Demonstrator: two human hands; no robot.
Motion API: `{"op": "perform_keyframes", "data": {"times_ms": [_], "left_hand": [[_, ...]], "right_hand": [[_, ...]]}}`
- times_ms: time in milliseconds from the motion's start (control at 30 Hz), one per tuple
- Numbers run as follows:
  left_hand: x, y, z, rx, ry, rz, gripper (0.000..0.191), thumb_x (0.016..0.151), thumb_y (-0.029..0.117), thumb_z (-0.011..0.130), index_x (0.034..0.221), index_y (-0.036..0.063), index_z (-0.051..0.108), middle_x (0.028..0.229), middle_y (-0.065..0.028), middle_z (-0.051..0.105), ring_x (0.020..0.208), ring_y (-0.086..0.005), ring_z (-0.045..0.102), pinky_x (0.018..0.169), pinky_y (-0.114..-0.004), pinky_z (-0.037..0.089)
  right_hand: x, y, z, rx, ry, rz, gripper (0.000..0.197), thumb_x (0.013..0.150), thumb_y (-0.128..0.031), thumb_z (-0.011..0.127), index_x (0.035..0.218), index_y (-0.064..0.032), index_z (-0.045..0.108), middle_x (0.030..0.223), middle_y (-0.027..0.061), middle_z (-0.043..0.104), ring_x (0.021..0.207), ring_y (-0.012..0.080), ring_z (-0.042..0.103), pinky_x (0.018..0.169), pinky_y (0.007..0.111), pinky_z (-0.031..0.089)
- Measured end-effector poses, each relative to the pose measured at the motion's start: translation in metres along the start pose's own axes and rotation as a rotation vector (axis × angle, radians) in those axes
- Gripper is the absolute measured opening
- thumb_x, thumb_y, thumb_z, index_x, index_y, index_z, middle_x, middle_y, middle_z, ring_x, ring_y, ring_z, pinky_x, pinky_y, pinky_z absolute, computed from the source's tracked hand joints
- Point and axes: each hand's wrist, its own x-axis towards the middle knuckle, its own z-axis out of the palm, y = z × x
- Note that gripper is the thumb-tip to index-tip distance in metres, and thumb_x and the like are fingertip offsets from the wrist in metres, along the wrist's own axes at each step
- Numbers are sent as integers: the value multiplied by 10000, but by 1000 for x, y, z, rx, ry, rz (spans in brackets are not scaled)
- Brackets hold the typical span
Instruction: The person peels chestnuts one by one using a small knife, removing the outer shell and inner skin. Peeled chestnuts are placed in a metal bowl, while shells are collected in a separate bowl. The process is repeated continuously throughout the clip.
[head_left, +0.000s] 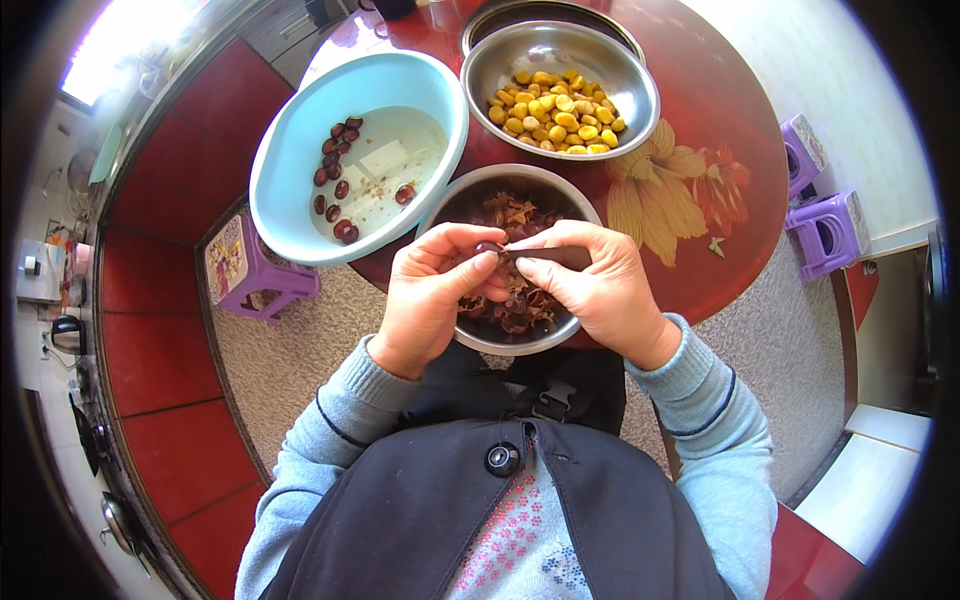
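Observation:
Between its thumb and fingers, my left hand (439, 289) grips a dark brown chestnut (489, 247). My right hand (604, 285) holds a small dark-bladed knife (551, 257), its tip against the chestnut. Both hands are above a steel bowl (510, 347) of brown shells and skins (517, 315). Up and to the left, a light blue plastic basin (281, 187) holds shallow water and several unpeeled chestnuts (330, 159). Beyond the shell bowl, a larger steel bowl (637, 82) contains many peeled yellow chestnuts (559, 112).
Everything stands on a round red table (720, 90) with a flower print. Behind the larger bowl is a dark round tray (480, 22). A purple stool (262, 274) is on the left, and more purple stools (829, 229) are on the right. Red cabinets (161, 330) line the left side.

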Motion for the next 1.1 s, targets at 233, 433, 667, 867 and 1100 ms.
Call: {"op": "perform_keyframes", "data": {"times_ms": [233, 433, 667, 867, 1100], "left_hand": [[1, 5, -5, -199, -116, -100, 242, 948, 34, 544, 1185, -15, 560, 965, -97, 652, 832, -143, 658, 772, -273, 568], [1, 6, -2, -318, -82, -96, 267, 950, 30, 542, 1214, -12, 538, 1000, -98, 645, 851, -152, 657, 794, -277, 559], [1, 4, -7, -273, -56, -97, 273, 938, 29, 566, 1208, -5, 545, 991, -82, 638, 830, -138, 647, 760, -264, 556], [2, 0, -2, -230, -35, -30, 222, 938, 60, 582, 1154, 4, 577, 957, -68, 635, 796, -114, 635, 677, -250, 553], [-2, 0, 9, -1, 27, 3, 326, 931, 69, 593, 1245, -8, 552, 945, -64, 637, 776, -118, 632, 685, -242, 544]], "right_hand": [[6, -5, -10, 636, -72, 341, 162, 854, 5, 635, 1015, 27, 635, 914, 125, 692, 836, 159, 675, 783, 283, 551], [10, -9, -16, 894, -44, 449, 196, 848, 15, 642, 1042, 35, 626, 959, 147, 680, 876, 200, 680, 812, 313, 555], [8, 0, -7, 248, 74, 115, 132, 834, 6, 669, 965, 0, 679, 1029, 94, 666, 925, 157, 627, 837, 263, 500], [7, 6, -4, -51, -32, -159, 188, 781, 18, 688, 967, 23, 666, 1032, 130, 656, 968, 216, 628, 873, 310, 482], [6, 2, -2, -34, -45, -107, 129, 805, 11, 682, 926, 29, 643, 1059, 123, 634, 988, 190, 614, 870, 297, 485]]}}
